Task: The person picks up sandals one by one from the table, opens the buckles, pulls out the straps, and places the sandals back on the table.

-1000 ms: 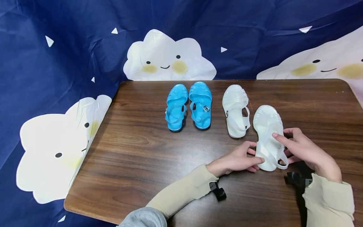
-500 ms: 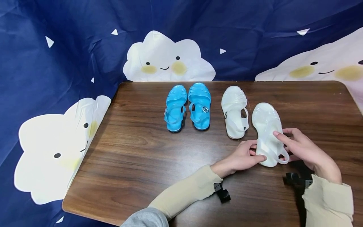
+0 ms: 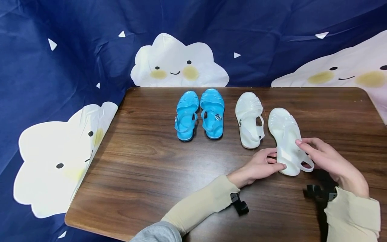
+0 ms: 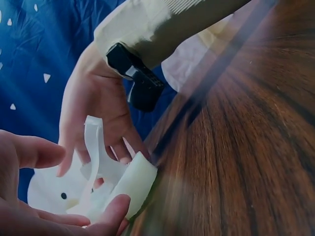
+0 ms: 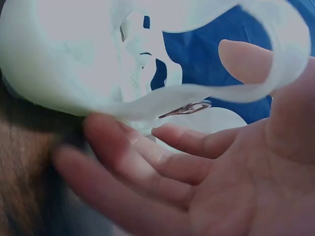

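A white sandal (image 3: 285, 134) at right centre is between my two hands. My left hand (image 3: 258, 165) pinches its heel, thumb on top and other fingers at the near left side. On the other side, my right hand (image 3: 331, 159) touches the sandal with loosely extended fingers. In the right wrist view, fingertips (image 5: 106, 132) lie along the sole's edge, below the strap (image 5: 187, 93) and buckle (image 5: 189, 108); the thumb stands apart beyond the strap loop. Another white sandal (image 3: 249, 117) lies just left of the handled one, toe pointing away.
Two blue sandals, left (image 3: 186, 116) and right (image 3: 213, 112), lie side by side near the far edge of the wooden table (image 3: 139, 161). A dark blue cloth (image 3: 75, 43) with smiling clouds hangs behind and beside it.
The handled white sandal has shifted slightly away from me, its heel swinging a little right. The left hand followed it rightward; the right hand moved slightly right. The other sandals stayed put.
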The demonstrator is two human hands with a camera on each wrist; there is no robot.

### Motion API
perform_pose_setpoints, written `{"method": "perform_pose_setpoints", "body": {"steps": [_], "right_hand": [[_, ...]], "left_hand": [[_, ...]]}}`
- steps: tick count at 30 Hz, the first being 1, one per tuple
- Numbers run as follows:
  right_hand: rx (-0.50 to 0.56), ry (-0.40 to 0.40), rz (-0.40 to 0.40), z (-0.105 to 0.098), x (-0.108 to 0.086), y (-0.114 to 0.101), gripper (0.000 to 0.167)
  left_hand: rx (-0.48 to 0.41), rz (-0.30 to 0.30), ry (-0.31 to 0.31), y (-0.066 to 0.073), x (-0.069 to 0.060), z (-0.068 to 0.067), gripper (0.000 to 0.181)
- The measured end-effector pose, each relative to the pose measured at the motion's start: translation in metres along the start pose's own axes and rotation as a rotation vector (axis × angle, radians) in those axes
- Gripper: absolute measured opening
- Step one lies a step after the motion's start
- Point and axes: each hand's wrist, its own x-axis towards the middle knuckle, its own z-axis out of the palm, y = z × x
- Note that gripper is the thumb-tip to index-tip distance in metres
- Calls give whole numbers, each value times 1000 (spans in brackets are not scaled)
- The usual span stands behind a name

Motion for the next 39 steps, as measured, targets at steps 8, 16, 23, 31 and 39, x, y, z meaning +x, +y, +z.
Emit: {"method": "perform_pose_setpoints", "body": {"steps": [8, 16, 23, 31, 39], "right_hand": [[109, 24, -11, 3, 3, 1, 76], [138, 104, -42, 4, 4, 2, 74], [180, 107, -59, 2, 2, -3, 73], [182, 141, -68, 0, 4, 1, 71], [190, 131, -97, -1, 2, 2, 67]], "left_hand": [[10, 27, 81, 1, 7, 5, 53], [-65, 28, 102, 0, 15, 11, 52], [-169, 8, 127, 0, 18, 14, 53], [-477, -2, 38, -3, 23, 16, 58], [-490, -36, -39, -5, 26, 14, 65]]}}
